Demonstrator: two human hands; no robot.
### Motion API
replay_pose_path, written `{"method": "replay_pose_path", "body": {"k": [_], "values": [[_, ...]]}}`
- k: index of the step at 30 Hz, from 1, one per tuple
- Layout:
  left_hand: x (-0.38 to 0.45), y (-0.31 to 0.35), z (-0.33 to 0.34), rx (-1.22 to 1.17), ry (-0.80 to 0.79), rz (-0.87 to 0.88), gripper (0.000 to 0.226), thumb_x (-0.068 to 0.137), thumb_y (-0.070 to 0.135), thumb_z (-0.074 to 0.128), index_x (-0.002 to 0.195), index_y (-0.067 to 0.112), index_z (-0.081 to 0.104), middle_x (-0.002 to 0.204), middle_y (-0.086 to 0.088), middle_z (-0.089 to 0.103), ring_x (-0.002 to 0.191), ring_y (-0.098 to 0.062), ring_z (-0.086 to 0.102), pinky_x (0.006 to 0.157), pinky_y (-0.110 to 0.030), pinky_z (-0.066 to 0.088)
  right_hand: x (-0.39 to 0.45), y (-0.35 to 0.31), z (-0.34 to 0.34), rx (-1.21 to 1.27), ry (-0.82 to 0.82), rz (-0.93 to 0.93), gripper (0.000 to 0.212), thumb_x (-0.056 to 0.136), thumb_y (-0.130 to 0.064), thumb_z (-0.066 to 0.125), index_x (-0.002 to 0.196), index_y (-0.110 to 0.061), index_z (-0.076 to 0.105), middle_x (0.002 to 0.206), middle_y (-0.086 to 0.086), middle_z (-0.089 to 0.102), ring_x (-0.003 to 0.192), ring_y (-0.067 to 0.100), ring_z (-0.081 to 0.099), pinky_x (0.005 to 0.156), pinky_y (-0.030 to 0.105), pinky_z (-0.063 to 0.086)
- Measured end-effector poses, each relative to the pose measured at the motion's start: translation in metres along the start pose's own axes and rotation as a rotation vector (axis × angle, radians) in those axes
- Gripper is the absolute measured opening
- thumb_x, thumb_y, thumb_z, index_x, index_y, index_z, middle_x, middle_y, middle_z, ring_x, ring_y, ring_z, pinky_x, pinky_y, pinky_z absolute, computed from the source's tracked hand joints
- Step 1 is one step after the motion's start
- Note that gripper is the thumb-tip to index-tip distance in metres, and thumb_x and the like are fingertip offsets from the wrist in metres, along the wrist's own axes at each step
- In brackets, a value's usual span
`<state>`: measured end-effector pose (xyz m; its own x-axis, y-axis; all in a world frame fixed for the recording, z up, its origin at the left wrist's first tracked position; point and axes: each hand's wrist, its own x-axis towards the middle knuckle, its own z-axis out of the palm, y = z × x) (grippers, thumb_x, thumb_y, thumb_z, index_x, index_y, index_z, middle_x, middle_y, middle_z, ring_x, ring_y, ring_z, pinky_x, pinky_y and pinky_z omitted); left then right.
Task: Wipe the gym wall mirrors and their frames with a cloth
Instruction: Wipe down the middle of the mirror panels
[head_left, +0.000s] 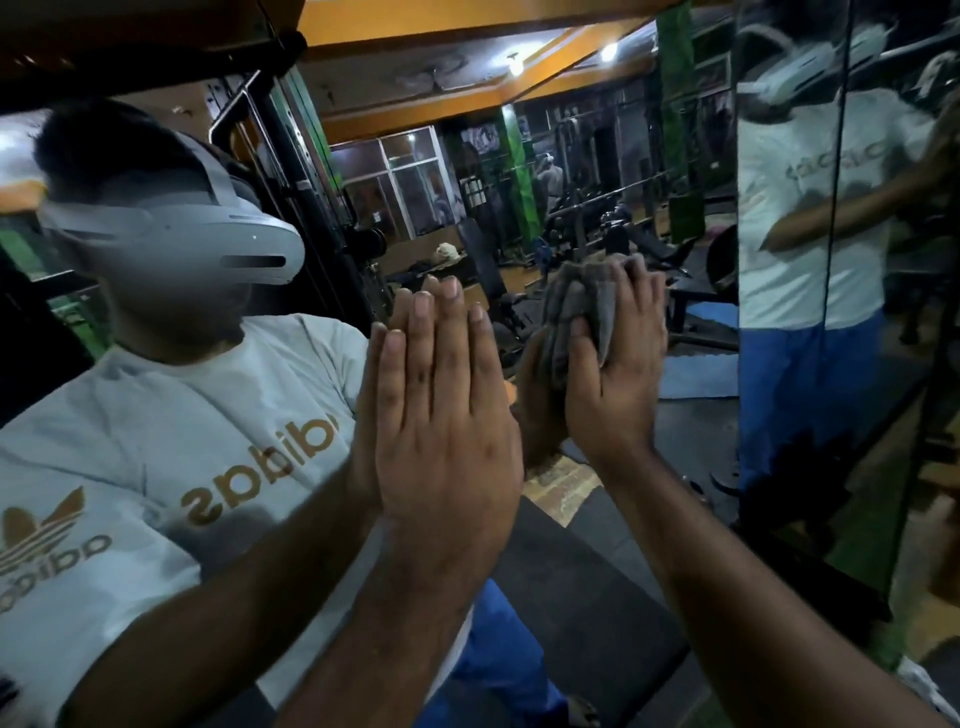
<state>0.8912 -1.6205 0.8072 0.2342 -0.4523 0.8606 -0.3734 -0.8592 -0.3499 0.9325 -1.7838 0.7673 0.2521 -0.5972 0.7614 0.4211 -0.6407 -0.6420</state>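
Observation:
A large wall mirror (597, 597) fills the view and reflects the person and the gym behind. My left hand (447, 426) lies flat against the glass, fingers straight and together, meeting its own reflection. My right hand (618, 358) presses a crumpled grey-brown cloth (576, 306) onto the glass just to the right, at about the same height. The cloth bunches between my palm and the mirror. A second mirror panel (789, 364) meets this one at a dark vertical frame strip (831, 218) on the right.
The glass reflects weight benches, racks, a blue mat and ceiling lights. An orange beam (441, 15) runs above the mirror's top edge. Another dark upright (930, 441) stands at the far right, close to my right forearm.

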Motion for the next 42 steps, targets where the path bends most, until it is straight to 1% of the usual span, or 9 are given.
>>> {"method": "replay_pose_path", "body": {"k": [4, 10, 15, 22, 25, 28, 34, 39, 42], "values": [[0.021, 0.026, 0.013, -0.007, -0.021, -0.023, 0.065, 0.102, 0.032, 0.035, 0.158, 0.001, 0.025, 0.167, -0.020, 0.012, 0.156, -0.033, 0.009, 0.127, -0.048, 0.009, 0.015, 0.052, -0.025, -0.113, -0.152, -0.426, 0.062, 0.098, -0.034, 0.049, 0.156, -0.015, 0.039, 0.167, 0.014, 0.030, 0.160, 0.031, 0.015, 0.124, 0.064, 0.018], [0.039, 0.072, 0.034, -0.029, -0.033, -0.050, 0.066, 0.100, 0.029, 0.046, 0.157, 0.001, 0.027, 0.167, -0.019, 0.015, 0.156, -0.032, 0.012, 0.127, -0.047, 0.009, 0.063, 0.055, -0.032, -0.028, -0.045, 0.034, 0.070, 0.099, -0.052, 0.045, 0.162, -0.025, 0.030, 0.173, 0.000, 0.017, 0.161, 0.019, 0.002, 0.129, 0.057, 0.007], [0.056, 0.104, 0.052, -0.014, -0.028, -0.065, 0.065, 0.100, 0.028, 0.048, 0.157, 0.002, 0.028, 0.167, -0.019, 0.016, 0.156, -0.032, 0.012, 0.127, -0.046, 0.007, 0.064, 0.096, -0.045, -0.095, -0.203, -0.437, 0.065, 0.096, -0.038, 0.042, 0.157, -0.015, 0.041, 0.169, 0.013, 0.028, 0.160, 0.030, 0.014, 0.125, 0.064, 0.012], [0.078, 0.150, 0.079, -0.032, -0.029, -0.005, 0.062, 0.102, 0.025, 0.051, 0.156, 0.003, 0.031, 0.166, -0.017, 0.021, 0.155, -0.033, 0.015, 0.127, -0.046, 0.008, 0.094, 0.124, -0.058, 0.044, -0.021, 0.106, 0.067, 0.094, -0.036, 0.039, 0.160, -0.022, 0.036, 0.171, 0.002, 0.024, 0.161, 0.019, 0.006, 0.129, 0.054, 0.008], [0.090, 0.162, 0.086, -0.010, 0.003, 0.006, 0.059, 0.104, 0.026, 0.047, 0.156, 0.003, 0.032, 0.165, -0.018, 0.022, 0.155, -0.033, 0.015, 0.128, -0.044, 0.005, 0.110, 0.127, -0.060, 0.037, -0.149, -0.153, 0.066, 0.095, -0.032, 0.041, 0.159, -0.017, 0.039, 0.172, 0.004, 0.021, 0.161, 0.024, 0.005, 0.129, 0.052, 0.002], [0.096, 0.175, 0.094, -0.024, 0.008, 0.051, 0.058, 0.105, 0.027, 0.048, 0.156, 0.003, 0.033, 0.165, -0.018, 0.023, 0.155, -0.032, 0.015, 0.127, -0.044, 0.005, 0.106, 0.174, -0.070, -0.075, -0.181, -0.375, 0.063, 0.098, -0.038, 0.037, 0.155, -0.011, 0.045, 0.168, 0.014, 0.029, 0.160, 0.032, 0.015, 0.125, 0.063, 0.014], [0.113, 0.204, 0.117, -0.053, -0.028, 0.105, 0.060, 0.101, 0.019, 0.052, 0.155, 0.001, 0.032, 0.164, -0.021, 0.024, 0.155, -0.034, 0.016, 0.127, -0.046, 0.005, 0.135, 0.176, -0.081, -0.024, -0.056, 0.097, 0.066, 0.096, -0.033, 0.038, 0.161, -0.022, 0.033, 0.172, 0.005, 0.022, 0.161, 0.021, 0.006, 0.128, 0.060, 0.011], [0.133, 0.229, 0.131, -0.076, -0.024, 0.072, 0.060, 0.104, 0.023, 0.049, 0.156, 0.002, 0.030, 0.166, -0.020, 0.021, 0.155, -0.035, 0.013, 0.127, -0.048, 0.003, 0.157, 0.197, -0.094, -0.054, -0.214, -0.296, 0.061, 0.100, -0.021, 0.047, 0.159, -0.016, 0.036, 0.170, 0.013, 0.024, 0.161, 0.030, 0.009, 0.125, 0.066, 0.015], [0.134, 0.240, 0.140, -0.082, -0.032, 0.093, 0.062, 0.104, 0.024, 0.047, 0.158, 0.001, 0.025, 0.166, -0.020, 0.018, 0.156, -0.035, 0.011, 0.127, -0.048, 0.003, 0.154, 0.235, -0.101, -0.061, -0.131, -0.180, 0.059, 0.101, -0.029, 0.040, 0.158, -0.016, 0.038, 0.170, 0.010, 0.026, 0.161, 0.027, 0.011, 0.127, 0.059, 0.016]]}}
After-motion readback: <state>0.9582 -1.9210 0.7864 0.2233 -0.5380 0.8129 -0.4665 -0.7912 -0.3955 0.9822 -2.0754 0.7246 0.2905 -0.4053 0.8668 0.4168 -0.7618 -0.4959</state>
